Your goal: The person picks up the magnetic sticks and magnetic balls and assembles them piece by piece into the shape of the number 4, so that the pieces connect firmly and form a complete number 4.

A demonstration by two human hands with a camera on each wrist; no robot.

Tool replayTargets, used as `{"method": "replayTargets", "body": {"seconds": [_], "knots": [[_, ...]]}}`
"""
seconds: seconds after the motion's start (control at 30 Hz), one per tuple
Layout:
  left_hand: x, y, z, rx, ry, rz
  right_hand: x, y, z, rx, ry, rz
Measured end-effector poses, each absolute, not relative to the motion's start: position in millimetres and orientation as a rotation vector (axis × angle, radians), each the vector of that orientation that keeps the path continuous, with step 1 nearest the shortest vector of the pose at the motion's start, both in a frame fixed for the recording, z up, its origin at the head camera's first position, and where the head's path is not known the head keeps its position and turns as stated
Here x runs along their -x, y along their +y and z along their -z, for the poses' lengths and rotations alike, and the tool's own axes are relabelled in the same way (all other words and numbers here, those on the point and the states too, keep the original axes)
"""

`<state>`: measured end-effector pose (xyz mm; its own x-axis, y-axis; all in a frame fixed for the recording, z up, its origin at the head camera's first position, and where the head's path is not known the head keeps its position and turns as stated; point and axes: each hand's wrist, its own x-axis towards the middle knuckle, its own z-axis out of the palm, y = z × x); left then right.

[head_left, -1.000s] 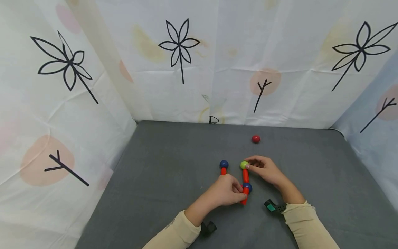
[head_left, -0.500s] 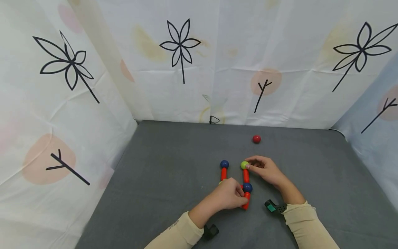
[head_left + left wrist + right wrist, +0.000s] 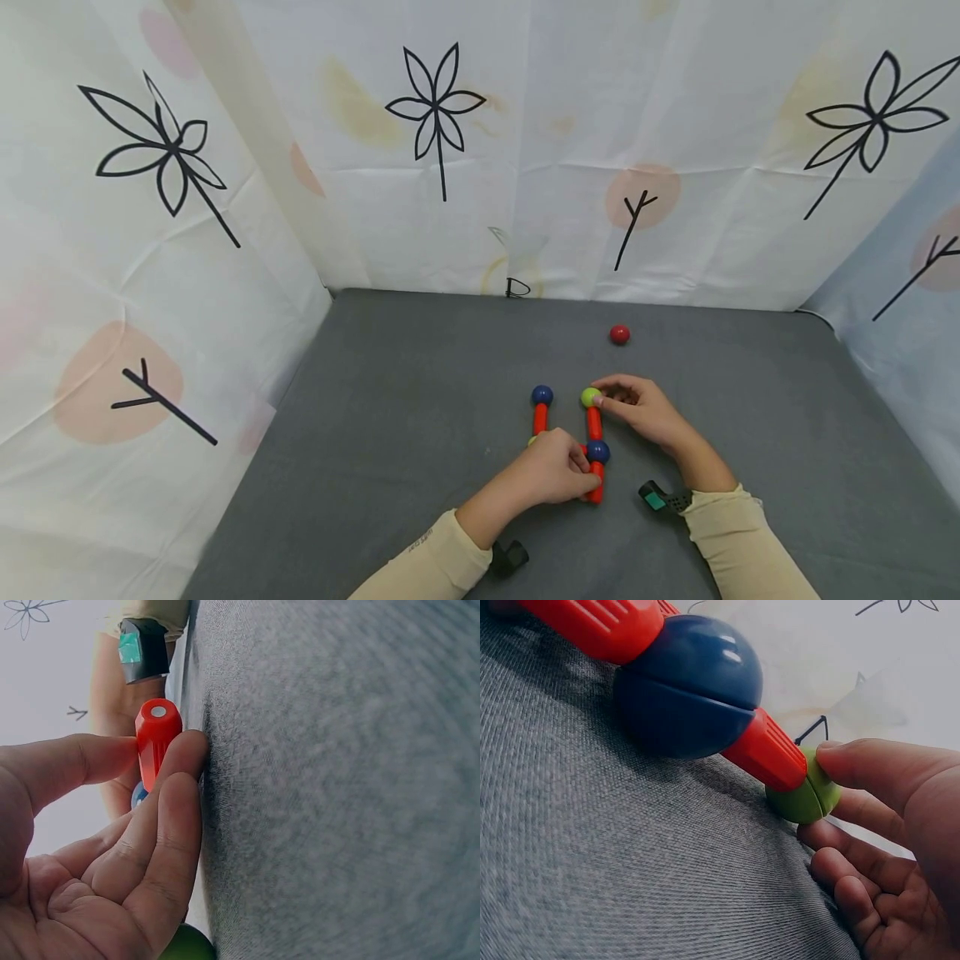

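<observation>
In the head view my left hand (image 3: 553,471) pinches a red rod (image 3: 597,485) between thumb and fingers; the left wrist view shows its pale end facing the camera. That rod meets a blue ball (image 3: 597,452). From this ball another red rod (image 3: 771,754) runs to a lime-green ball (image 3: 806,795). My right hand (image 3: 641,408) holds the green ball with thumb and fingertips. To the left, a second blue ball (image 3: 542,395) tops a red rod (image 3: 540,419). My left hand hides most of a green ball (image 3: 189,945) and much of the crosswise piece.
A loose red ball (image 3: 619,334) lies farther back on the grey cloth surface (image 3: 420,375). White patterned cloth walls (image 3: 360,225) enclose the back and sides. A dark wrist camera (image 3: 510,558) sits below the left wrist, another (image 3: 656,496) beside the right.
My left hand has shifted slightly down and right, and the rod in it has straightened into line below the blue ball. My right hand stays at the green ball.
</observation>
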<state>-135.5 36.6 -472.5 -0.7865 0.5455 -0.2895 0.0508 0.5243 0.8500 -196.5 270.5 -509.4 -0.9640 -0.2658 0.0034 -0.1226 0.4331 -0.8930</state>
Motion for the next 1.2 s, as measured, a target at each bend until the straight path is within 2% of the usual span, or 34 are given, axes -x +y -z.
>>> {"method": "replayTargets", "body": {"seconds": [0.6, 0.9, 1.2], "knots": [[146, 29, 472, -0.501, 2.174, -1.317, 196, 271, 509, 0.329, 2.54, 1.56], [160, 13, 464, -0.511, 2.232, -1.461, 196, 271, 509, 0.337, 2.549, 1.545], [184, -10, 462, -0.433, 2.463, -1.406, 196, 270, 509, 0.34, 2.547, 1.552]]}}
